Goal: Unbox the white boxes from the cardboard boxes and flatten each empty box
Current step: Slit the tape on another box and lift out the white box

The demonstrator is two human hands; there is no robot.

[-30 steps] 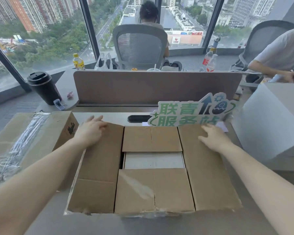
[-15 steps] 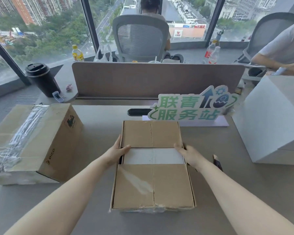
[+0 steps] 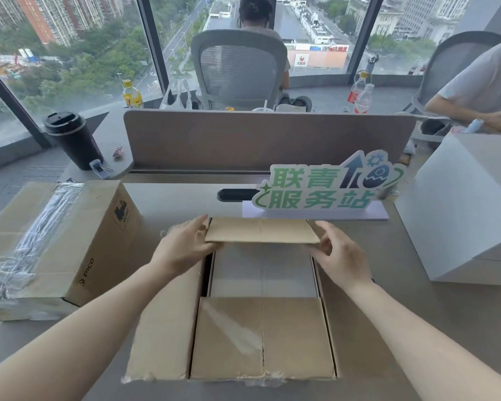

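Note:
An open cardboard box (image 3: 261, 340) sits on the desk in front of me, its near flap lying flat. Inside, the top of a white box (image 3: 262, 273) shows between the flaps. My left hand (image 3: 182, 247) grips the left end of the far flap (image 3: 261, 231), and my right hand (image 3: 340, 253) grips its right end. The flap is lifted, tilted up off the white box. A sealed cardboard box (image 3: 55, 244) with clear tape along its top stands to the left. A white box (image 3: 463, 209) stands at the right.
A green-and-white sign (image 3: 327, 188) stands just behind the open box. A black tumbler (image 3: 73, 140) sits at the back left before a brown divider (image 3: 266, 140). Beyond it are bottles, office chairs and seated people.
Both hands moved from the gap at the white box's sides up to the far flap and raised it. The side flaps, spread out a second ago, then down, are again spread.

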